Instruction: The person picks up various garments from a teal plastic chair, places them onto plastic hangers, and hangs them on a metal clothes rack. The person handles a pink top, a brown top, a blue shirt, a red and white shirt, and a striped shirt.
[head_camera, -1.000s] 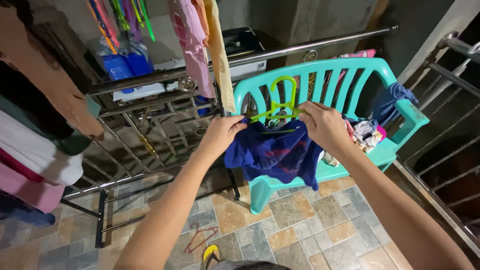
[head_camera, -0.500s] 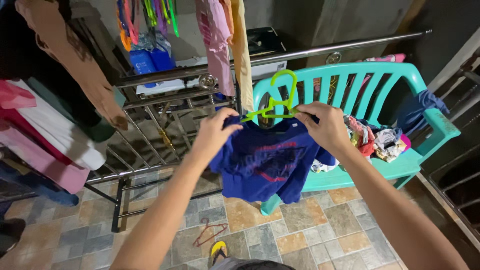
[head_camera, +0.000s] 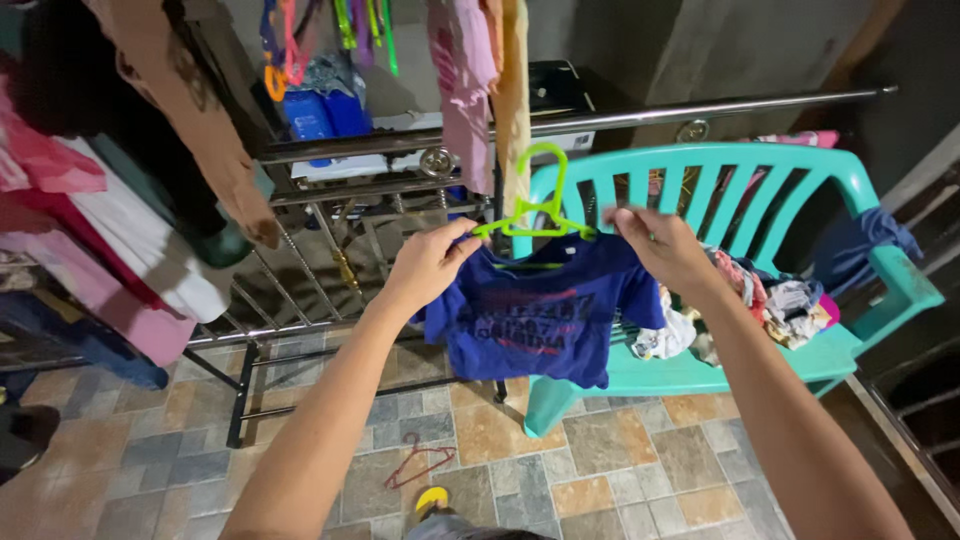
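Observation:
A small blue shirt (head_camera: 540, 320) with a red print hangs on a bright green hanger (head_camera: 535, 215), held up in front of a turquoise plastic bench (head_camera: 880, 250). My left hand (head_camera: 430, 262) grips the shirt's left shoulder at the end of the hanger. At the right shoulder my right hand (head_camera: 660, 245) pinches the shirt and the hanger's other end. The hanger's hook points up, free of any rail.
A metal drying rack (head_camera: 330, 190) with hung clothes (head_camera: 130, 200) fills the left. A steel rail (head_camera: 700, 108) crosses behind the bench. Crumpled laundry (head_camera: 770, 295) lies on the bench seat. A red hanger (head_camera: 420, 465) lies on the tiled floor.
Both hands have lifted the blue shirt off the bench and spread it on the green hanger. It now hangs open between them.

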